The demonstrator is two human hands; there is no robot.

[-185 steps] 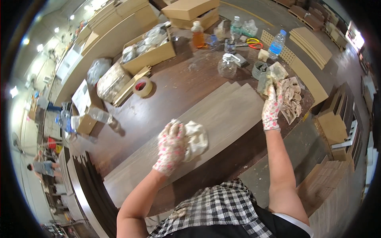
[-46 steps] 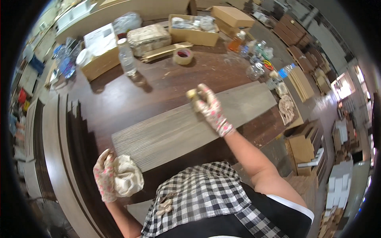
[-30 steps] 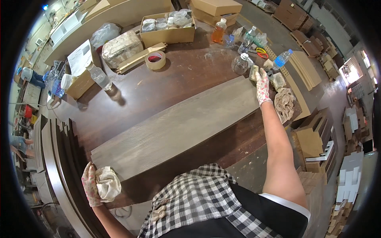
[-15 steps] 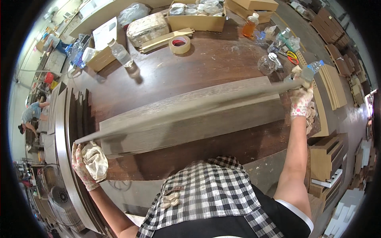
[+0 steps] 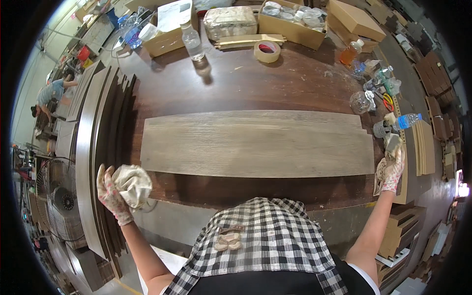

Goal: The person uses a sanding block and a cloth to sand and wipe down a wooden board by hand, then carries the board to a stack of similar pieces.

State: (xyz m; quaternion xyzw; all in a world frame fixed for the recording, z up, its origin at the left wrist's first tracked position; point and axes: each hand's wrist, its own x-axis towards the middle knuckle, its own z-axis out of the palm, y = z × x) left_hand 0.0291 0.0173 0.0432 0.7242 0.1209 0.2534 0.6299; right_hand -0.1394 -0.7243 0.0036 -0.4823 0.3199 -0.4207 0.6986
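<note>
i see grey-brown boards (image 5: 258, 143) stacked flat on the dark table (image 5: 231, 88), near its front edge; they look stiff and fairly light, best lifted by their short ends. the left hand (image 5: 113, 194) loosely pinches a soft cloth (image 5: 133, 186); the right hand's (image 5: 393, 169) fingers grasp a greyish pad (image 5: 392, 143).

L arm (image 5: 143, 251) & R arm (image 5: 372, 223) spread wide, angled fwd & out. L hand (image 5: 114, 195), gloved, half-curled w/ fingertips (image 5: 101, 169) up; R hand (image 5: 394, 171), also gloved, curled in grip.
</note>
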